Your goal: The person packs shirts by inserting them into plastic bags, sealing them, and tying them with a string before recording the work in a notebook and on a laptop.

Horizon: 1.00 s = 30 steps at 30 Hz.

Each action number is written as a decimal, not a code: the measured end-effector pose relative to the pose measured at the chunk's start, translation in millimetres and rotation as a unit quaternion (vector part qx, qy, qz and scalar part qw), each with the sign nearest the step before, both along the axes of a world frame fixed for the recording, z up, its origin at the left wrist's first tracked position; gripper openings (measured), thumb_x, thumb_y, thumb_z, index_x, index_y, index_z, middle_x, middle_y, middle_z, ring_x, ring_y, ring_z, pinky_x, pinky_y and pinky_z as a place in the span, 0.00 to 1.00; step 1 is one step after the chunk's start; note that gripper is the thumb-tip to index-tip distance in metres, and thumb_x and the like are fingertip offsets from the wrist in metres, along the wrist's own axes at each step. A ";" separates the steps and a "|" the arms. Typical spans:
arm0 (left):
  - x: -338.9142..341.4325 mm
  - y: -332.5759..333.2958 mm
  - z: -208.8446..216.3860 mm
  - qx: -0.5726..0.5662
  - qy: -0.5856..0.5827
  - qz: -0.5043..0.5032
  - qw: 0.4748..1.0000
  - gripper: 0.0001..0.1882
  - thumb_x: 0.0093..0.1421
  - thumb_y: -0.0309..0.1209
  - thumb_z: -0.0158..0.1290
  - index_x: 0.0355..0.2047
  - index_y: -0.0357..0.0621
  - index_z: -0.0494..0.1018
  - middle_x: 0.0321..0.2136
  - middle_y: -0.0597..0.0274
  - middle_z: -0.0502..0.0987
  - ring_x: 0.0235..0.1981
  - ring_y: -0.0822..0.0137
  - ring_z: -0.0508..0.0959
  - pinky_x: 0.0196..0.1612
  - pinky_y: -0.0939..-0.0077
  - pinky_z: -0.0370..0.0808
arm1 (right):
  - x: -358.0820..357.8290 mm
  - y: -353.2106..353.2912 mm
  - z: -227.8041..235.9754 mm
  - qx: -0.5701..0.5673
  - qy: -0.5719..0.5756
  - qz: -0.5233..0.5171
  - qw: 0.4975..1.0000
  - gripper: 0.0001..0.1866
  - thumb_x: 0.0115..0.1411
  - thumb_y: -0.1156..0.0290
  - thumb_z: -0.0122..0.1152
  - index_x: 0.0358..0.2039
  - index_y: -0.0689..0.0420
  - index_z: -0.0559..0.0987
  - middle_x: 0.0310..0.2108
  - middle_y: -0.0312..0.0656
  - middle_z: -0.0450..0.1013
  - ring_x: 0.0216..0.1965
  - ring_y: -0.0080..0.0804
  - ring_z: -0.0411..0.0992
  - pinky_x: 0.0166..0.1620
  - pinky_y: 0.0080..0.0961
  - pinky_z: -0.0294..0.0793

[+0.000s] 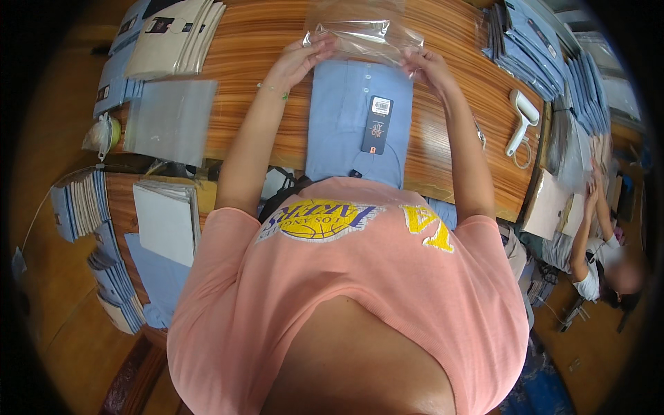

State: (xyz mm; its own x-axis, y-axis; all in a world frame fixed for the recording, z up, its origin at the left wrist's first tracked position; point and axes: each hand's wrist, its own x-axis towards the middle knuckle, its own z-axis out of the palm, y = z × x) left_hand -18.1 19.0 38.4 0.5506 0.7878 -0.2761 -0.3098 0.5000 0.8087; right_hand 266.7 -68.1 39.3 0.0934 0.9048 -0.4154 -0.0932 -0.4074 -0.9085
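Note:
A folded light-blue shirt (337, 117) lies on the wooden table in front of me, a dark hang tag (377, 126) on its front. Past its far edge is a clear plastic bag (366, 33), stretched between my two hands. The bag's near left corner is pinched in my left hand (304, 59). Its near right corner is gripped by my right hand (423, 66). The bag's near edge meets the shirt's far end; whether the shirt is inside it I cannot tell.
Stacked folded garments (173, 41) sit at the far left, near a pile of clear bags (173, 114). A white lint roller (522, 114) lies at right. Bagged blue shirts (526, 48) are piled beyond it. Another person (598, 256) works at the far right.

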 end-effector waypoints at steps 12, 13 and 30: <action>-3.0 5.8 -30.7 0.243 0.300 -0.017 0.922 0.15 0.57 0.29 0.53 0.41 0.32 0.71 0.32 0.54 0.78 0.33 0.64 0.79 0.39 0.79 0.75 | -0.4 2.1 -7.6 -0.004 -0.163 0.052 0.985 0.08 0.53 0.67 0.62 0.26 0.59 0.78 0.17 0.32 0.70 0.16 0.16 0.64 0.18 0.13 0.63; 4.0 5.6 -30.7 0.398 0.428 -0.005 0.812 0.15 0.55 0.29 0.54 0.42 0.35 0.72 0.29 0.57 0.79 0.29 0.67 0.78 0.34 0.79 0.74 | 6.3 6.6 -25.5 -0.008 -0.162 0.040 0.986 0.09 0.53 0.66 0.63 0.26 0.58 0.78 0.17 0.31 0.69 0.15 0.16 0.63 0.17 0.14 0.61; -20.6 21.3 -32.8 0.178 0.314 -0.197 0.912 0.24 0.45 0.27 0.63 0.44 0.38 0.71 0.36 0.59 0.77 0.29 0.77 0.73 0.30 0.85 0.69 | 33.4 2.3 -33.2 -0.135 -0.107 0.178 0.969 0.15 0.47 0.59 0.69 0.32 0.53 0.80 0.13 0.27 0.63 0.11 0.14 0.53 0.14 0.13 0.48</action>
